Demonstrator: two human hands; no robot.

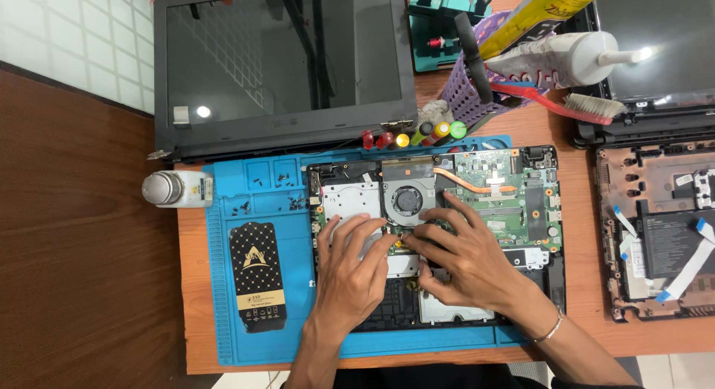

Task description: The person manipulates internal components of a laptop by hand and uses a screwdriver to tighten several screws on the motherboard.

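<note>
An opened laptop base (536, 210) lies on a blue work mat (223, 232), showing a green circuit board (495, 184), a round fan (407, 200) and a copper heat pipe (477, 184). My left hand (350, 273) rests palm down on the base just below the fan, fingers spread. My right hand (458, 258) lies beside it, its fingertips meeting the left hand's at a small part (398, 244) under the fan. Whether either hand grips that part is hidden by the fingers. A thin bangle circles my right wrist.
A detached laptop screen (287, 61) lies behind the mat. Screwdrivers with coloured handles (410, 136), a purple basket (465, 91) with tubes and a brush, a small bottle (175, 188), a black packet (257, 273), loose screws (287, 203) and a second opened laptop (655, 225) surround the work.
</note>
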